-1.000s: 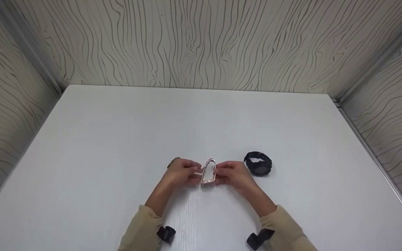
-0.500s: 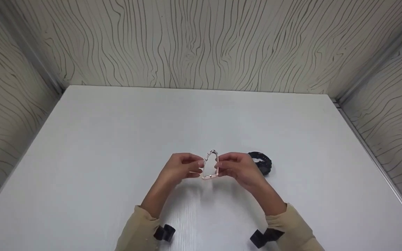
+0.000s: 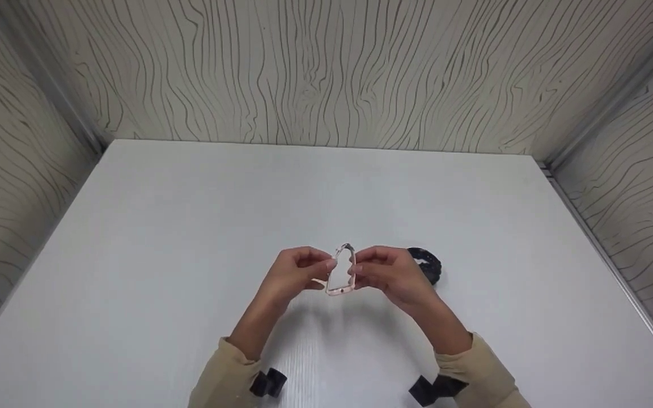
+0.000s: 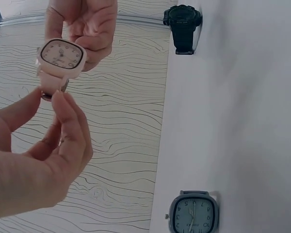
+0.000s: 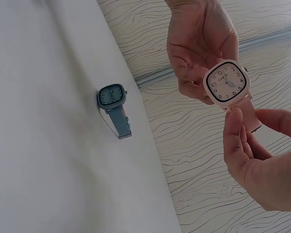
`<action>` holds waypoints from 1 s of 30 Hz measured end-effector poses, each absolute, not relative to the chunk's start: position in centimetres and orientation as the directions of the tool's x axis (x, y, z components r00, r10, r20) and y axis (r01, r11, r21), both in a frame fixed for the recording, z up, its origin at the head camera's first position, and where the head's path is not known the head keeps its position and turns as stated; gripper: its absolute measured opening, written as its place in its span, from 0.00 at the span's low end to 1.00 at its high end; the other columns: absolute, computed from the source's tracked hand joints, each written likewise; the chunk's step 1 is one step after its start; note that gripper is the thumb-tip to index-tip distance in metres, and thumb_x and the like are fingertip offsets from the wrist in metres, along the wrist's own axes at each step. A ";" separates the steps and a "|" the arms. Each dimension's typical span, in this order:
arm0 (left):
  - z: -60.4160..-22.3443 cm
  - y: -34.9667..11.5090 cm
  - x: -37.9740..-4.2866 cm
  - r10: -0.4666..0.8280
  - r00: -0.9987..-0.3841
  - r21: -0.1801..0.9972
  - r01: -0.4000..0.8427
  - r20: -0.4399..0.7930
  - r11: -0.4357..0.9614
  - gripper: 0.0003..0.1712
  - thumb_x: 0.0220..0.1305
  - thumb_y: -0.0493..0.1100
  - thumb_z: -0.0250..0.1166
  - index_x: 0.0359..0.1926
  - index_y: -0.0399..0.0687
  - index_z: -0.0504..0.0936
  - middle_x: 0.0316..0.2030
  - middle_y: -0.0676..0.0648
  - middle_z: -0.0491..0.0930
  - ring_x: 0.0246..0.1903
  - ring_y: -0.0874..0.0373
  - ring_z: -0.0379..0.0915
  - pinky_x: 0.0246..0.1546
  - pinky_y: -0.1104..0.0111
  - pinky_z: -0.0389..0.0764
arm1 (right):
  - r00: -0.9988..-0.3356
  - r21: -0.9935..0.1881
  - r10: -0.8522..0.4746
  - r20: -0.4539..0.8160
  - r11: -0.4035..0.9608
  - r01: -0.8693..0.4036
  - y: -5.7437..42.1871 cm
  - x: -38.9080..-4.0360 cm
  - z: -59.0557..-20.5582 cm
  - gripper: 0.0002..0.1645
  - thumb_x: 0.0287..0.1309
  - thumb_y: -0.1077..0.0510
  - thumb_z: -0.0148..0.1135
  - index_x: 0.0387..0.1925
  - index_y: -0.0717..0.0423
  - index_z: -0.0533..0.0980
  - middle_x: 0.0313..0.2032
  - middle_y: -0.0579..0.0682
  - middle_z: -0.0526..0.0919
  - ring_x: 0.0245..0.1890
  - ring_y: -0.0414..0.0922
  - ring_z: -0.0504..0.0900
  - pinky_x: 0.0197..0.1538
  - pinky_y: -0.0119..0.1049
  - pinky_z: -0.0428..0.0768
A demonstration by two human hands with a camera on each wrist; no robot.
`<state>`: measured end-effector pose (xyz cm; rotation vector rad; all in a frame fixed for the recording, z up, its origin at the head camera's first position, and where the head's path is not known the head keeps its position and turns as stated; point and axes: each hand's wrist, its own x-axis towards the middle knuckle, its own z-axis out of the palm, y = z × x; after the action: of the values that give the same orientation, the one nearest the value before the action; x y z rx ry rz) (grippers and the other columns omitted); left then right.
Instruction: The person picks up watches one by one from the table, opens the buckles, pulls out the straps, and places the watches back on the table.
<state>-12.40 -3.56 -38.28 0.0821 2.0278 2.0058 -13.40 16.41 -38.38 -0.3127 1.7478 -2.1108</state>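
Note:
A pale pink wristwatch (image 3: 340,291) with a rounded-square case is held up between both hands, its strap forming a loop in the head view. The left hand (image 3: 289,275) pinches the strap from one side; the right hand (image 3: 393,275) pinches it from the other. Both wrist views show the white dial with dark numerals, ringed in black, on the pink watch (image 5: 227,83). In the right wrist view, right fingertips meet the strap just below the case. Shadows of the hands fall on the table beneath them.
A chunky black wristwatch (image 3: 432,271) lies on the white table (image 3: 190,215), partly covered by the right hand. Lying on the table in both wrist views is a blue-grey square watch (image 5: 112,97), hidden from the head view. Wood-grain panels (image 3: 309,73) stand around the table.
Both hands have lifted the pink watch up from near the table, then turned it slightly. The right hand now overlaps the black watch, and the left hides the blue-grey watch's edge.

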 end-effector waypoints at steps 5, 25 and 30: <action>-38.4 -3.4 -12.4 0.244 -0.958 0.989 -0.146 -0.150 0.034 0.15 0.57 0.41 0.65 0.40 0.32 0.78 0.30 0.44 0.78 0.28 0.56 0.77 0.34 0.64 0.80 | -0.893 -0.982 -0.447 -0.041 -0.146 0.118 16.4 -13.4 -38.4 0.06 0.53 0.70 0.59 0.35 0.65 0.77 0.30 0.55 0.81 0.28 0.46 0.81 0.40 0.43 0.80; -37.1 -3.1 -11.4 0.213 -0.964 0.955 0.203 0.157 0.218 0.10 0.50 0.36 0.69 0.37 0.41 0.83 0.33 0.49 0.80 0.35 0.57 0.75 0.38 0.68 0.78 | -0.829 -0.990 -0.541 0.142 -0.057 -0.132 17.6 -13.7 -36.6 0.17 0.51 0.70 0.61 0.43 0.75 0.72 0.40 0.56 0.78 0.43 0.52 0.78 0.48 0.40 0.76; -37.1 -3.0 -11.1 0.223 -0.952 0.932 0.262 0.208 0.251 0.09 0.50 0.35 0.69 0.36 0.42 0.82 0.33 0.50 0.80 0.36 0.57 0.75 0.39 0.67 0.78 | -0.797 -0.984 -0.579 0.173 -0.068 -0.164 17.6 -13.5 -36.5 0.16 0.53 0.69 0.60 0.44 0.74 0.72 0.40 0.58 0.78 0.43 0.53 0.78 0.47 0.41 0.77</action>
<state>-11.07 -3.03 -37.13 0.4878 2.5104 1.8809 -13.52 17.60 -36.48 -0.8012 1.9072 -1.9354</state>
